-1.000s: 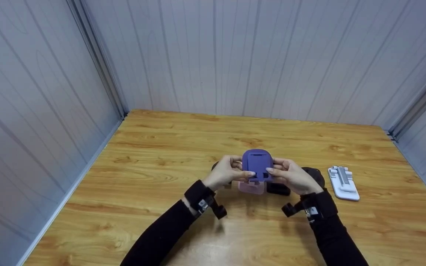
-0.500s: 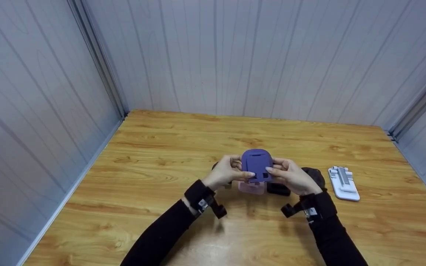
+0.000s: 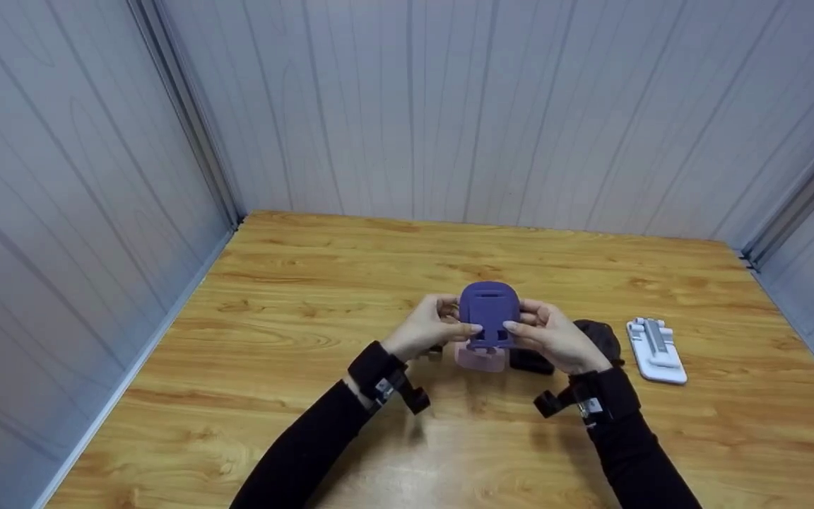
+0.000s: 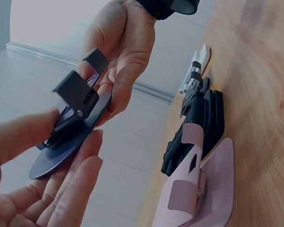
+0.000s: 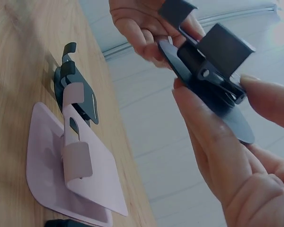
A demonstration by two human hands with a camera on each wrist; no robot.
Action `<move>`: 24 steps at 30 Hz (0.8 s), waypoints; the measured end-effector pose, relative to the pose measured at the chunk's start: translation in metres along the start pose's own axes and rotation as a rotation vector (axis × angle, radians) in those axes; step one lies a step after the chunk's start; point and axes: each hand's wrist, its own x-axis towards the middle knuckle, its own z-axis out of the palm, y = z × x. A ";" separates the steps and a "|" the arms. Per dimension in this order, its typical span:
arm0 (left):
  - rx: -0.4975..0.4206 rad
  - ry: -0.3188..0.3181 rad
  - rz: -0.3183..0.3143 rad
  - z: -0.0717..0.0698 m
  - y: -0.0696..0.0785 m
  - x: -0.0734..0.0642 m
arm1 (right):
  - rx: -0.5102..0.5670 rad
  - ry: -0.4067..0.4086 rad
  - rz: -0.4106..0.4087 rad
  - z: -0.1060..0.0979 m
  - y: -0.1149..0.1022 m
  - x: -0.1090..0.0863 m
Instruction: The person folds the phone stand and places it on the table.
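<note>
A folding phone stand, purple in the head view (image 3: 490, 309) and dark in both wrist views, is held above the table between both hands. My left hand (image 3: 421, 331) grips its left side, the thumb on the hinged plate near the lower lip and the fingers under the round base. From the right, my right hand (image 3: 557, 341) pinches it the same way. In the left wrist view, two bent lips (image 4: 72, 90) stick up from the stand's plate, which lies folded close over the base.
Below the hands, a pink phone stand (image 3: 479, 359) and a black one (image 3: 532, 363) lie on the wooden table. A dark stand (image 5: 78, 90) shows left of the pink one. Farther right are a dark object (image 3: 599, 341) and a white folded stand (image 3: 656, 351).
Both hands have shifted slightly up and left with the purple phone stand, which is tilted a little differently. Both hands keep their hold; the things on the table stay put.
</note>
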 end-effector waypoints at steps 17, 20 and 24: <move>-0.057 0.048 0.010 -0.014 0.012 0.000 | -0.334 0.140 -0.039 0.010 -0.016 -0.007; -0.069 0.067 0.020 -0.019 0.013 -0.001 | -0.509 0.198 -0.087 0.011 -0.020 -0.011; -0.079 0.085 0.036 -0.026 0.015 -0.003 | -0.741 0.263 -0.154 0.013 -0.019 -0.018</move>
